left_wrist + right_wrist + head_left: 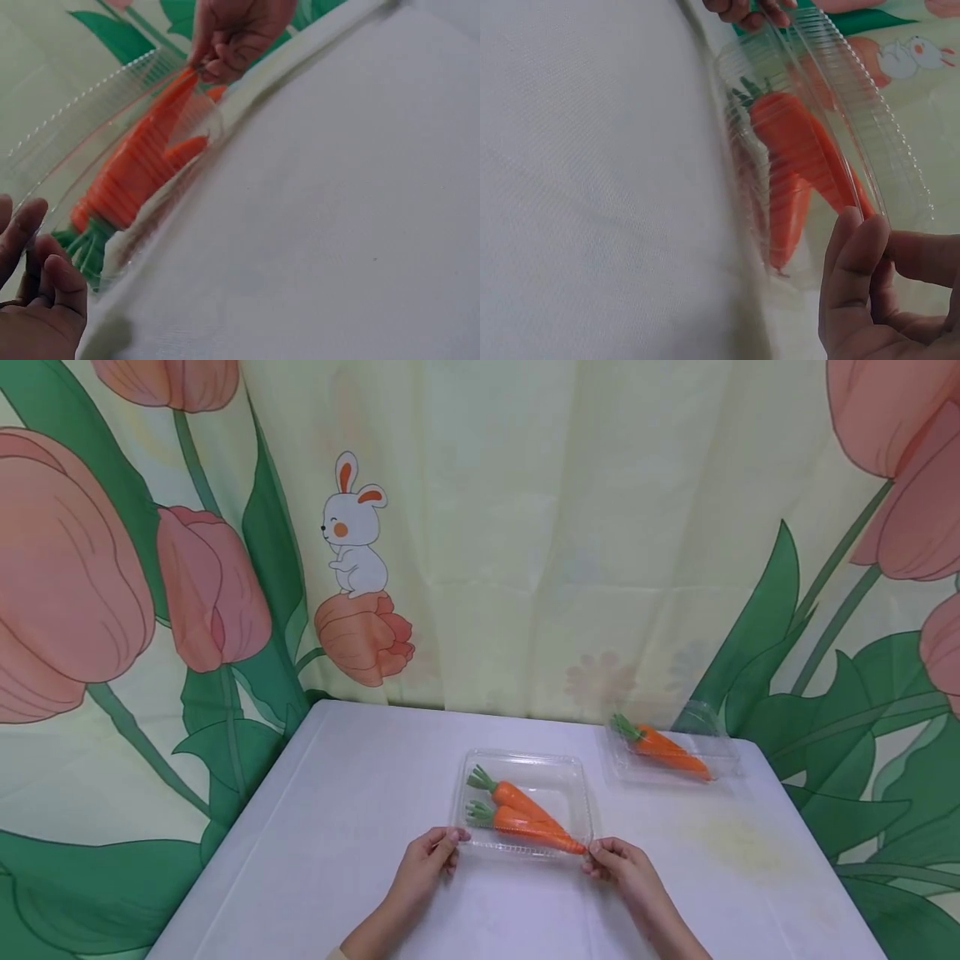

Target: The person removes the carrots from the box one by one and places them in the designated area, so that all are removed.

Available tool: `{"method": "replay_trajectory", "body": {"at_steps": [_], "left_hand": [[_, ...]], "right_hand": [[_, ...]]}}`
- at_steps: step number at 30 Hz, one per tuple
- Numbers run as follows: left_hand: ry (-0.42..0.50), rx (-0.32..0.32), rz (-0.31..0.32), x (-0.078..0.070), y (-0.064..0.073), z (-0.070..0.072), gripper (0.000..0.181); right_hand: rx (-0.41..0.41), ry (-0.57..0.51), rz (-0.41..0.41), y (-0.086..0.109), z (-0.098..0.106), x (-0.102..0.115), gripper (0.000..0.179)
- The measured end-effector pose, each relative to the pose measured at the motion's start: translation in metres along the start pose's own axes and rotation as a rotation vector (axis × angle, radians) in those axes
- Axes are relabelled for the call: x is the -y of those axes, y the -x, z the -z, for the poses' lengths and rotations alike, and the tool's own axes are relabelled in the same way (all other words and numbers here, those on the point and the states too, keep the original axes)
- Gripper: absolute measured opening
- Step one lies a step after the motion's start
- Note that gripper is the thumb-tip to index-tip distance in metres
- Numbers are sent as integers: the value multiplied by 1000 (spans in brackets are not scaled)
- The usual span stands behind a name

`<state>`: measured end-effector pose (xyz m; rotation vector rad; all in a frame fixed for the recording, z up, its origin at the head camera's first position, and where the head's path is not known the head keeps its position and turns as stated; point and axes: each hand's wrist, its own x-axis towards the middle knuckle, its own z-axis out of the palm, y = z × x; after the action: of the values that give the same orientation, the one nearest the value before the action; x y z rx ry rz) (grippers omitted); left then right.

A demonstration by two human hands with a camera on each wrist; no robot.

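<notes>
A clear plastic clamshell box (pixel 561 774) lies on the table in front of me, with two orange carrots (pixel 519 797) inside, green tops toward the far left. My left hand (pixel 427 864) pinches its near left corner between thumb and fingers. At the near right corner, my right hand (pixel 624 868) pinches the rim beside the carrot tips. In the right wrist view, thumb and forefinger of the right hand (pixel 877 292) meet on the ridged rim (pixel 855 187). The left wrist view shows the carrots (pixel 131 180) through the box's ribbed wall, with the left hand (pixel 49 300) at the rim.
Another clear box (pixel 626 768) holding one carrot (pixel 671 750) stands at the back right of the white-covered table (pixel 360 793). Behind the table hangs a curtain (pixel 495 568) printed with tulips and a rabbit. A faint yellowish stain (pixel 738 847) marks the cloth on the right.
</notes>
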<state>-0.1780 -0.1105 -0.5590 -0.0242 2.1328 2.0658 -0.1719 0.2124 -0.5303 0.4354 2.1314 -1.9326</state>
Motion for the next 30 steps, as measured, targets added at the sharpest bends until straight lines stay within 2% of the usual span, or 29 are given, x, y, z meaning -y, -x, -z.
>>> {"method": "replay_trajectory", "body": {"at_steps": [5, 10, 16, 21, 26, 30], "left_hand": [[-3, 11, 46, -1, -1, 9, 35], [-44, -8, 42, -4, -1, 19, 25], [-79, 38, 58, -7, -8, 31, 37], [-120, 71, 78, -9, -20, 35, 37], [-37, 40, 88, -13, -33, 35, 42], [66, 21, 109, -15, -42, 37, 51]], "right_hand": [[-1, 14, -4, 0, 1, 1, 19], [10, 33, -10, 2, 5, 2, 19], [106, 96, 1, 8, 11, 1, 18], [134, 139, -20, 12, 11, 1, 22], [166, 188, 25, 16, 13, 0, 25], [128, 282, 66, 21, 11, 0, 31]]}}
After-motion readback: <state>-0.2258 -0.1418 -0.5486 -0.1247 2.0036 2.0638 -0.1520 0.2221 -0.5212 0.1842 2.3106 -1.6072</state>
